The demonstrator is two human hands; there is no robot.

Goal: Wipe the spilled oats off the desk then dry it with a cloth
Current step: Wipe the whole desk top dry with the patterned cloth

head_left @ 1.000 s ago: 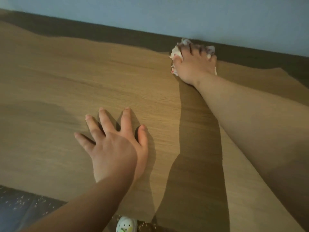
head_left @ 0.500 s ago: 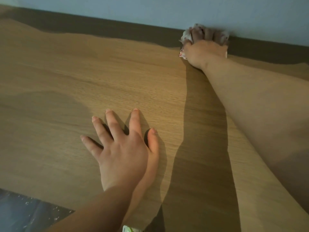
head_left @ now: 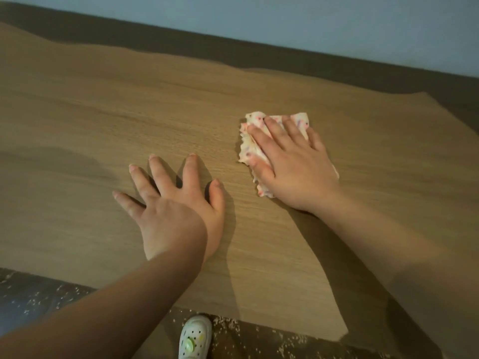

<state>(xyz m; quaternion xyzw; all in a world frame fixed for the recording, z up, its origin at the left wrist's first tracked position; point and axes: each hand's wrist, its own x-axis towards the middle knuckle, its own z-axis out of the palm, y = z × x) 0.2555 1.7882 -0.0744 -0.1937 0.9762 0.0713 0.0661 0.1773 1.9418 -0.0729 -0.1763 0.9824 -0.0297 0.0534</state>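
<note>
Wood-grain surface [head_left: 103, 112] under a blue wall [head_left: 311, 22]; left hand [head_left: 173, 211], grip splayed flat; right hand [head_left: 293, 167], straight-fingered, presses speckled cloth [head_left: 250, 149] at 2 o'clock.

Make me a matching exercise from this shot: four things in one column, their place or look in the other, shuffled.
1 left hand
2 cloth
3 shoe
4 oats

A pressed under the right hand
B small grains scattered on the floor
C fingers spread, flat on the desk
D white, with holes

Pairs: 1-C, 2-A, 3-D, 4-B.
</note>
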